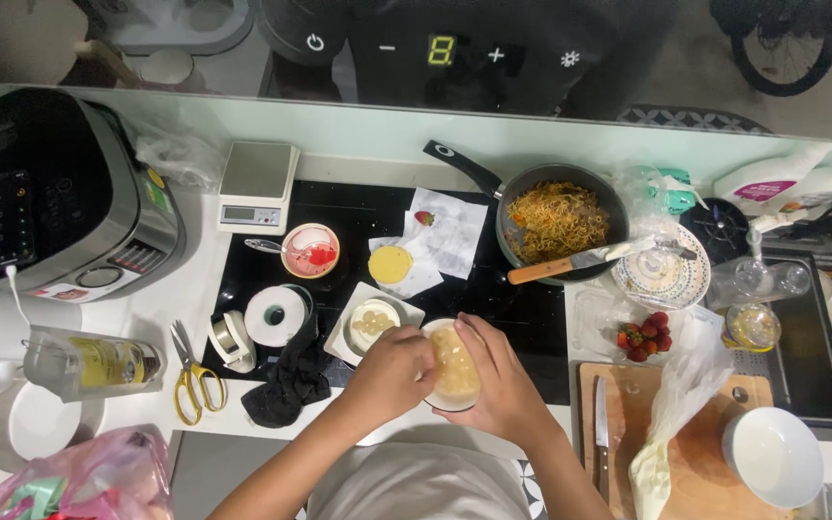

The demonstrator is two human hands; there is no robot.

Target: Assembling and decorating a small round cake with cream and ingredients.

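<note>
Black and steel, a multicooker (pixel 50 193) fills the far left of the table (pixel 195 289). Moving right I see yellow-handled scissors (pixel 195 380), a white tape roll (pixel 276 315), a black cloth (pixel 291 380) and a square white dish (pixel 373 323) of pale round pieces. At the centre my left hand (pixel 392 371) and right hand (pixel 503 380) meet over a small bowl (pixel 455 371) with a pale, dough-like sheet in it, standing at the near edge of the dark cooktop (pixel 522 308). Both grips are partly closed: left fingertips press on the sheet, right fingers curl round the bowl's side. Further right, a pan of noodles (pixel 556 221), strawberries (pixel 645 335), a wooden board (pixel 695 453) with a knife (pixel 601 424), and a white bowl (pixel 772 457).
</note>
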